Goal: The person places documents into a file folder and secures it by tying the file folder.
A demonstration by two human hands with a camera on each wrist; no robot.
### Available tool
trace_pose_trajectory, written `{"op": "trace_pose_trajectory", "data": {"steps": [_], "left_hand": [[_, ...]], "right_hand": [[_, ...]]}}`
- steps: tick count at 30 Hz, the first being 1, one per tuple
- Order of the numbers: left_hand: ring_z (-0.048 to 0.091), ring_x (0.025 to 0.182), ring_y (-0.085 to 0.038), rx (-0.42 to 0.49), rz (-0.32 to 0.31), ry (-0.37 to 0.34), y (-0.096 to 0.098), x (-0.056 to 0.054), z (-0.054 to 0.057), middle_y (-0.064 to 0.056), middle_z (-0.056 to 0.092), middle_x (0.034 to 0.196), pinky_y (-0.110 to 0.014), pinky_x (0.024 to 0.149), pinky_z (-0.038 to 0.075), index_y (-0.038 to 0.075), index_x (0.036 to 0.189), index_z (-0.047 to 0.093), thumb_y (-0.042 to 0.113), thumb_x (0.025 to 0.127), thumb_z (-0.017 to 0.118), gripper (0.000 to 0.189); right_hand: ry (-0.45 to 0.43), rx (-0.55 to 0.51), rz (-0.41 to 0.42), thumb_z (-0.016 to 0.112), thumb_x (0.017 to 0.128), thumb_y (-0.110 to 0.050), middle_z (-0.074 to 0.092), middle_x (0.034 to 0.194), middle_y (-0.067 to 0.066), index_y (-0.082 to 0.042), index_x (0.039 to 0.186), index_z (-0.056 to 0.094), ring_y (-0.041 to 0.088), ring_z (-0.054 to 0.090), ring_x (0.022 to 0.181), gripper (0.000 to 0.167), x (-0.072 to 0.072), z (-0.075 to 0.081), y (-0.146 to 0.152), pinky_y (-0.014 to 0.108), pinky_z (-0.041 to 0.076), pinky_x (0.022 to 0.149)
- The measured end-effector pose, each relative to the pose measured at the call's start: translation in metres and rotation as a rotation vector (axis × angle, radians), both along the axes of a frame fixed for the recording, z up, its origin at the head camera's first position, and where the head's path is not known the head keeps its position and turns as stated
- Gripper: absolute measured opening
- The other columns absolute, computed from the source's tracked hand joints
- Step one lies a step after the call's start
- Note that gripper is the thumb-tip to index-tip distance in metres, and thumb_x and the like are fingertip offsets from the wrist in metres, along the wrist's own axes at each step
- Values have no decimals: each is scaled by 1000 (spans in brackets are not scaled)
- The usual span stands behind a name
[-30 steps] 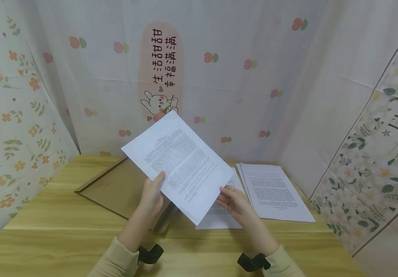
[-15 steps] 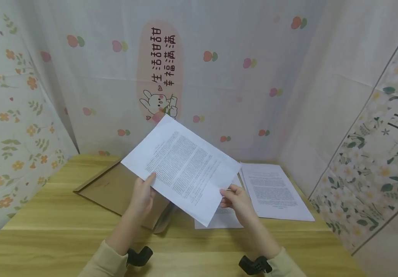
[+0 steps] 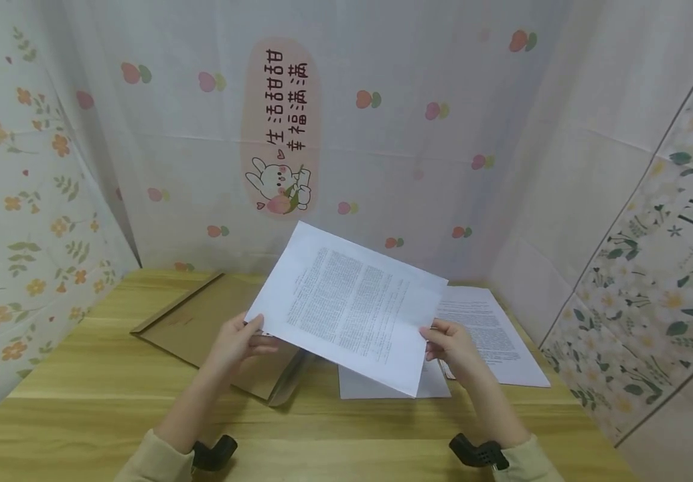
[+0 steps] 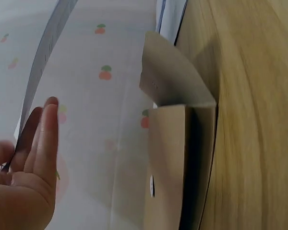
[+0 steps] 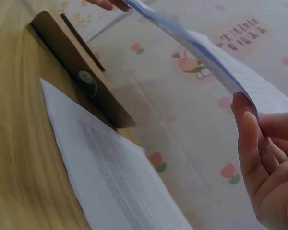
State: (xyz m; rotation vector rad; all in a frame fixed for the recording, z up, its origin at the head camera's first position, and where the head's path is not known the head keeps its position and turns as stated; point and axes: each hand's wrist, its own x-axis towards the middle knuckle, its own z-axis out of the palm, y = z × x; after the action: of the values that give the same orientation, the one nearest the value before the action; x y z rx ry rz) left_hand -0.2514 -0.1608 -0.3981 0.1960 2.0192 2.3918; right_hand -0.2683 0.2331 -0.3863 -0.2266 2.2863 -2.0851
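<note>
Between both hands, a printed sheet of paper (image 3: 346, 308) is held up above the table, tilted with its far left corner highest. My left hand (image 3: 240, 341) pinches its left corner, thumb on top and fingers beneath. At the right edge my right hand (image 3: 454, 348) pinches it the same way. Under the raised sheet lies more paper (image 3: 358, 387) on the table, partly covered from sight. A brown kraft envelope (image 3: 201, 328) rests to the left, its flap (image 4: 173, 67) standing open in the left wrist view.
A stack of printed pages (image 3: 491, 335) lies at the right of the wooden table (image 3: 111, 415). Patterned cloth curtains (image 3: 394, 167) hang at the back and both sides. In the right wrist view, a round button (image 5: 88, 82) shows on the envelope.
Both hands have moved apart, the left one leftward and the right one rightward. The sheet has shifted right, turned clockwise and come lower, showing more of the rabbit picture behind it.
</note>
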Motion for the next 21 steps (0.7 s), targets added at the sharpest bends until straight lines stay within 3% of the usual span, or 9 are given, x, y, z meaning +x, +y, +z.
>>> {"op": "trace_pose_trajectory", "data": {"steps": [4, 9, 12, 15, 18, 21], "left_hand": [[64, 94, -45, -177, -54, 105, -6, 0, -2, -25, 65, 105, -47, 78, 55, -14, 123, 50, 15, 101, 50, 37], [59, 107, -40, -542, -132, 274, -13, 0, -4, -19, 62, 119, -49, 83, 52, -1, 128, 56, 26, 92, 66, 46], [51, 120, -38, -767, -170, 349, -14, 1, -7, -14, 55, 132, -54, 92, 45, 9, 138, 50, 34, 86, 72, 61], [49, 122, -38, -958, -132, 377, -12, 2, -11, -13, 54, 135, -56, 95, 42, 13, 141, 48, 37, 82, 76, 69], [54, 115, -38, -1142, -58, 372, -8, 4, -12, -14, 58, 129, -55, 90, 46, 8, 135, 53, 36, 78, 79, 69], [55, 114, -39, -1280, -30, 352, -5, 7, -12, -16, 58, 129, -56, 87, 47, 4, 130, 56, 38, 76, 79, 67]], "right_hand": [[-19, -21, 25, 62, 93, -9, 59, 73, 1, -1, 92, 63, 9, 54, 58, 9, -1, 6, 11, 21, 51, 56], [-71, -28, 89, 60, 94, -9, 63, 77, 1, 1, 100, 62, 9, 55, 58, 12, -2, 12, 25, 21, 50, 58], [-99, -42, 126, 57, 95, -7, 67, 80, 1, 0, 105, 63, 10, 60, 61, 13, -5, 12, 35, 22, 51, 60], [-119, -60, 143, 55, 95, -5, 69, 83, 2, -5, 103, 65, 11, 64, 67, 13, -8, 8, 43, 23, 52, 62], [-134, -70, 150, 53, 95, -4, 70, 84, 2, -7, 101, 65, 12, 66, 70, 13, -13, 2, 49, 24, 53, 63], [-157, -70, 140, 53, 95, -4, 70, 84, 3, -7, 99, 65, 13, 66, 70, 13, -17, -4, 55, 25, 53, 64]]}}
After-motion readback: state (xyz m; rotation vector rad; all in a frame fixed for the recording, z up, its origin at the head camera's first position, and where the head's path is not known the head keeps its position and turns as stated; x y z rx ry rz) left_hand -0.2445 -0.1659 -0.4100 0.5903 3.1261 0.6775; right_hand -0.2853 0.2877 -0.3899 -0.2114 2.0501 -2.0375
